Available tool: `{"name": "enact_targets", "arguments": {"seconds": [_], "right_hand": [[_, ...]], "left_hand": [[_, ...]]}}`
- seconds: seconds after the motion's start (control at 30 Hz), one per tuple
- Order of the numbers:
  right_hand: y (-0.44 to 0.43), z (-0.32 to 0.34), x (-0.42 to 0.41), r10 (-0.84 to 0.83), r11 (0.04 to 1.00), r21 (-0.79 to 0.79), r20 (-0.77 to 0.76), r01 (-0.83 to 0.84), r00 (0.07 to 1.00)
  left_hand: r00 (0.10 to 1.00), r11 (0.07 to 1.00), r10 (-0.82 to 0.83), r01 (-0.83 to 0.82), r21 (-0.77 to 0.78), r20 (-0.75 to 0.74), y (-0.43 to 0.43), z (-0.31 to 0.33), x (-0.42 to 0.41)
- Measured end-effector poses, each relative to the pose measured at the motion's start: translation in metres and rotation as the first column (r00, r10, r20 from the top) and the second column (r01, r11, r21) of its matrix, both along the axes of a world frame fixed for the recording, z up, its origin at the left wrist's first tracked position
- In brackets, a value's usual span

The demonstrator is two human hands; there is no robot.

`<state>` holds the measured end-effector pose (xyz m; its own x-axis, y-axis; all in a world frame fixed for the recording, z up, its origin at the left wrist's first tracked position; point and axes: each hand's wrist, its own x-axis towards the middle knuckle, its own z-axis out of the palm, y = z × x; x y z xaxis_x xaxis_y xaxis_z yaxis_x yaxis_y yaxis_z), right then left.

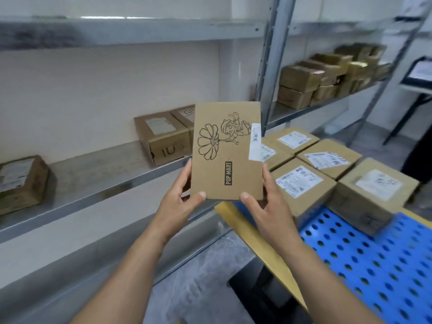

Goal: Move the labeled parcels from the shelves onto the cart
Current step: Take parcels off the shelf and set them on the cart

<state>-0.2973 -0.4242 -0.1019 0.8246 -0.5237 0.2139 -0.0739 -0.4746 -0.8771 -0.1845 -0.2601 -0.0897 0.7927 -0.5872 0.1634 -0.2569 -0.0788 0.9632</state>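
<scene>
Shelf [93, 174]: grey metal along the left wall. Its front edge is bare, and a long open stretch runs between the parcels on it.
Cart [374, 265]: blue perforated deck, low right, with a yellow rim [252, 239] on the side nearest the shelf. The near half of the deck is open.
Far stack [327, 76]: brown cartons piled on the next rack, well apart.
Cart parcels [301, 183]: labelled cartons packed edge to edge on the deck's far part.
Shelf parcels [163, 139]: two side by side behind the box, one alone at far left.
Box [226, 155]: upright in the air between the shelf edge and the cart, over the rim's near corner. A white label [255, 141] wraps its right edge.
Left hand [180, 197]: grips the lower left edge, thumb on the front, fingers behind.
Right hand [268, 206]: grips the lower right edge the same way.
</scene>
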Motion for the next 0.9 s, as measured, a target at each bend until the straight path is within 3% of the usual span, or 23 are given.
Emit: {"name": "enact_targets", "arguments": {"seconds": [0.3,0.6,0.9], "right_hand": [[-0.047,-0.007,-0.098,-0.381,0.925,0.011,0.061,0.381,0.923],[-0.038,-0.04,-0.162,-0.684,0.725,0.085,-0.025,0.683,0.729],[-0.019,-0.08,-0.173,-0.762,0.578,0.172,-0.236,0.798,0.603]], "left_hand": [[0.938,0.938,-0.345,0.345,0.035,0.008,-0.089,0.006,-0.054],[0.772,0.76,-0.635,0.631,0.155,-0.03,-0.138,-0.015,-0.087],[0.651,0.594,-0.733,0.754,0.28,-0.198,-0.15,-0.058,-0.09]]}}
